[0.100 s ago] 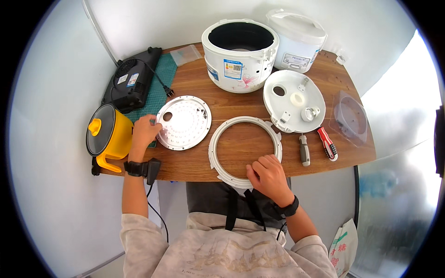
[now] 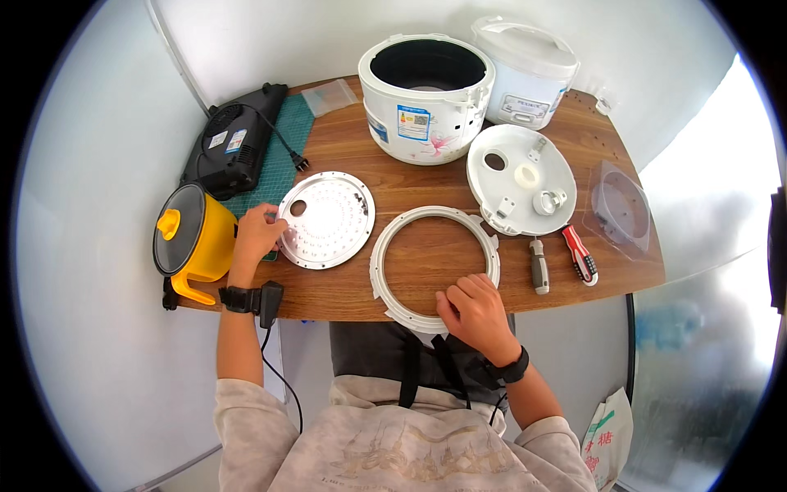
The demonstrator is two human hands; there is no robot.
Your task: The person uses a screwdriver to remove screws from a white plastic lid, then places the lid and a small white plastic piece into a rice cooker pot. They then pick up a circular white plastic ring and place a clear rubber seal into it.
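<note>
My left hand [image 2: 259,236] pinches the left rim of a round silver metal plate [image 2: 328,223], which has one large hole and many small dimples. A white plastic ring [image 2: 379,283] with tabs lies in front of me, its near side reaching past the table edge. Over the ring's near right part, my right hand [image 2: 475,318] is closed with fingers curled; its fingertips are hidden. To the right rests a white round lid part [image 2: 512,180], inner side up, with a dark hole and small fittings.
A rice cooker body [image 2: 422,123] stands open at the back beside a lidded white cooker [image 2: 525,74]. A yellow pot [image 2: 215,238] and black appliance [image 2: 234,152] on a green mat [image 2: 288,135] are left. Two screwdrivers [image 2: 539,266] and a clear plastic piece [image 2: 616,209] lie right.
The metal plate has shifted very slightly toward me, with my left hand still at its rim. My right hand keeps its place over the ring.
</note>
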